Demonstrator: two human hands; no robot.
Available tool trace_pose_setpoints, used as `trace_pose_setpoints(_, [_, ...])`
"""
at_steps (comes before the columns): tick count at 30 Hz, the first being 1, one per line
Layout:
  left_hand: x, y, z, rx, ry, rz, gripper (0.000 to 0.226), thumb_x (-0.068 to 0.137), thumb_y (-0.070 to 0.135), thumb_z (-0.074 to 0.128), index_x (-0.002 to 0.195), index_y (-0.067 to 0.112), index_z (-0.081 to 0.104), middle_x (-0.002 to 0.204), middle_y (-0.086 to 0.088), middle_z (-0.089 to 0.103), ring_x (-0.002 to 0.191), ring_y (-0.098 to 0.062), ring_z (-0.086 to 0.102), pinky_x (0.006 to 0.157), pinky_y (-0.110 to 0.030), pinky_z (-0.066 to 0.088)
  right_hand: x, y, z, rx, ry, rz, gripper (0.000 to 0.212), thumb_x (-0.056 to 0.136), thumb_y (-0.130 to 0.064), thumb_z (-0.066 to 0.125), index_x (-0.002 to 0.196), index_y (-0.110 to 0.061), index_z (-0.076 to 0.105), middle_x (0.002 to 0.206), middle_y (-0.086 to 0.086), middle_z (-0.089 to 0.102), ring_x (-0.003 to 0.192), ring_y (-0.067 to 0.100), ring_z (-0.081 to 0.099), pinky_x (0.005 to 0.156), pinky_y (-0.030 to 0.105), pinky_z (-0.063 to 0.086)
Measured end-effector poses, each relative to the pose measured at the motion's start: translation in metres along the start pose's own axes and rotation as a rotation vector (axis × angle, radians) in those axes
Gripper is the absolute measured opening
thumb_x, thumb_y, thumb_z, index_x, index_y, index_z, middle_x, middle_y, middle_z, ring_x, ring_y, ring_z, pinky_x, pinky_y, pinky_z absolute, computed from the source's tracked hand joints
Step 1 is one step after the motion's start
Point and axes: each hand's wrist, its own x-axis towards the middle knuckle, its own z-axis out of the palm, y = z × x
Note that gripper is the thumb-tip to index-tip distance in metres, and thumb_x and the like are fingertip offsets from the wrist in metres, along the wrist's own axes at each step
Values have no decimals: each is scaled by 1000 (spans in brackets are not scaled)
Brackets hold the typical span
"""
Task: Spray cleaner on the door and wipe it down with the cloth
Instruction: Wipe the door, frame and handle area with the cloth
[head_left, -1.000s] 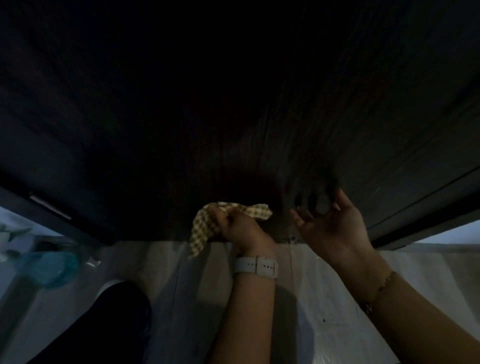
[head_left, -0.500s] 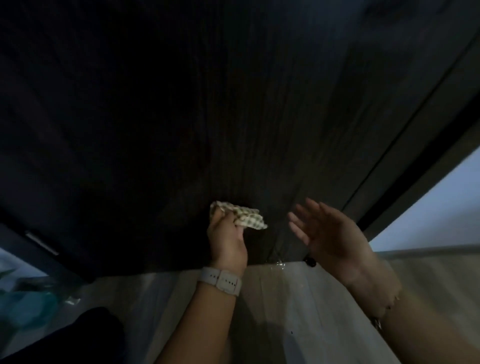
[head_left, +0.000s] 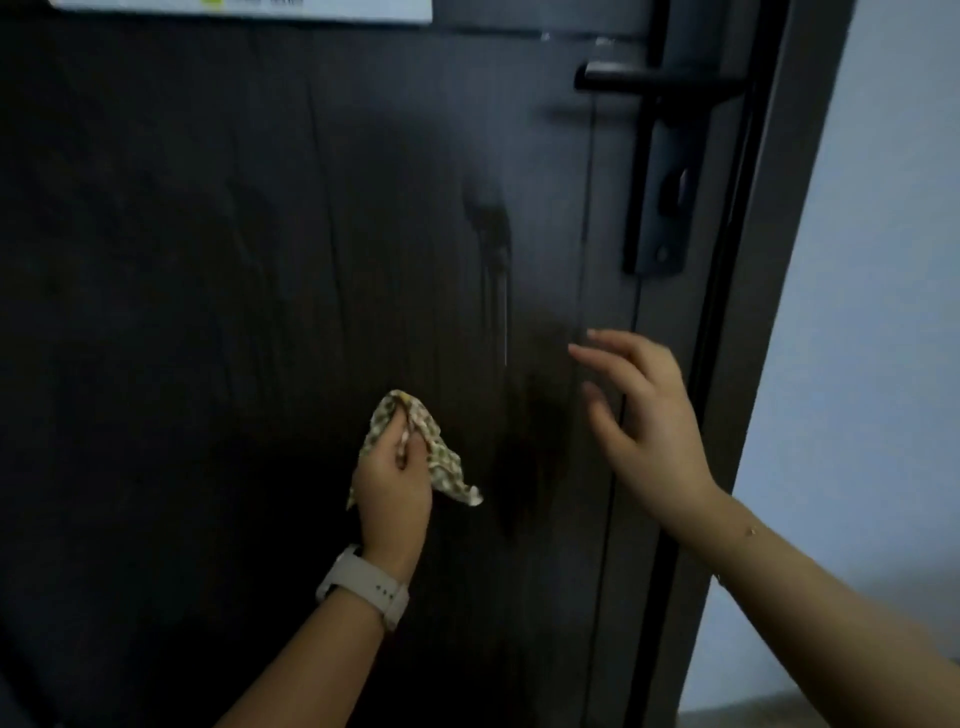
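Higher now — left hand (head_left: 392, 486) grips cloth (head_left: 439, 457), seemingly against door (head_left: 208, 260).

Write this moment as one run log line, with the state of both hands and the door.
left hand: grips checked cloth | right hand: open, holds nothing | door: wet streaks | step: wiping
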Motion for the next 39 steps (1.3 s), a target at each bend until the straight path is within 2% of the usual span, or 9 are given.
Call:
trace_pose_setpoints(7, [73,80,4,240,21,527,39,94,7,57,133,11,55,114,3,51,100,7,42,89,4,28,102,9,-45,-384,307,-274,48,92,-18,61,138,-11,49,148,17,36,136,33,33,113,47,30])
trace_pose_setpoints(9, [95,103,5,286,27,656,37,92,4,60,129,8,59,113,-4,52,102,2,42,94,-1,31,131,5,-56,-438,347,-327,50,94,-24,58,141,-11,44,151,18,31,139,34,29,114,49,27])
trace_pose_setpoints(12, [131,142,8,412,90,855,29,86,7,67,115,12,69,117,-8,55,110,-18,46,99,-36,42,176,-1,-69,-487,317,-338,47,98,-34,50,138,-10,46,144,15,41,136,31,36,116,47,26])
trace_pose_setpoints(15, [160,166,12,580,204,1024,27,85,19,69,111,19,72,138,-7,52,125,-28,41,102,-41,34,206,0,-76,-457,178,-304,46,99,-46,37,109,-9,64,101,10,66,95,31,60,81,36,40])
trace_pose_setpoints(20, [151,130,31,558,179,1084,37,96,23,49,129,10,60,147,-10,33,131,-31,36,110,-39,32,213,14,-72,-381,197,-331,40,99,-44,41,90,-12,64,75,-4,52,71,24,52,68,30,27])
trace_pose_setpoints(24, [128,85,40,741,9,1276,42,85,16,45,121,13,66,124,-6,43,112,-28,43,76,-44,57,213,13,-68,-362,214,-309,48,98,-49,33,95,-13,65,77,-3,53,74,21,51,70,30,28])
trace_pose_setpoints(27, [141,105,31,746,-111,1373,35,87,9,47,114,12,70,110,-9,57,99,-22,48,73,-37,53,211,14,-66,-356,241,-311,48,98,-49,31,96,-14,64,78,-2,54,77,22,51,71,31,29])
trace_pose_setpoints(33, [181,206,27,501,138,1188,24,85,9,68,109,8,71,84,-8,60,82,-19,48,74,-29,38,211,16,-61,-347,277,-299,46,98,-48,33,97,-14,64,79,-6,48,77,14,42,72,27,23])
trace_pose_setpoints(39, [114,95,54,609,-246,1337,23,82,4,54,90,14,74,79,-4,61,77,-17,46,72,-29,40,211,16,-59,-341,305,-295,44,98,-48,34,96,-15,63,78,-6,47,76,13,40,70,26,20])
